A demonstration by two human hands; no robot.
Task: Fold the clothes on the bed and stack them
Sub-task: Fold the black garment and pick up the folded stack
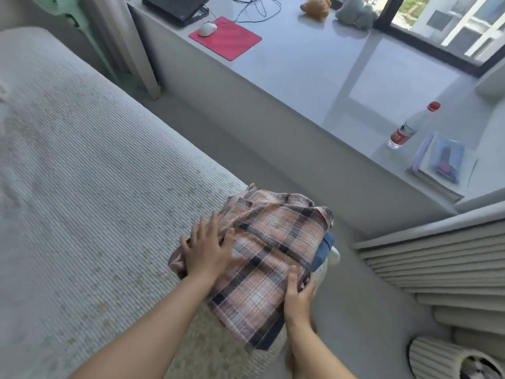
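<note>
Clothes sit in one stack at the corner of the bed (82, 173), nearest the window ledge. On top lies a folded pink plaid shirt (267, 255); under it a blue garment (323, 251) shows only as a strip at the right and near edges, and below that a sliver of something white (335, 255) pokes out, too little to name. How many pieces the stack holds cannot be counted, since the shirt covers nearly all of it.

The left hand (206, 248) lies flat and spread on the shirt's left side, fingers splayed, pressing the cloth without gripping it. The right hand (299, 292) is curled over the shirt's right edge, thumb on top and fingers tucked under out of sight, pinching the fabric.

On the bench (314, 77) by the window stand one water bottle (410, 127) with a red cap, one stack of booklets (442, 165), one white mouse (207, 29) on one red mouse pad (226, 38), a laptop (177, 6) cut off at the top, and two soft toys (317, 6), also partly cropped. A ribbed object (437, 354) at the lower right is cut by the frame and hard to identify.
</note>
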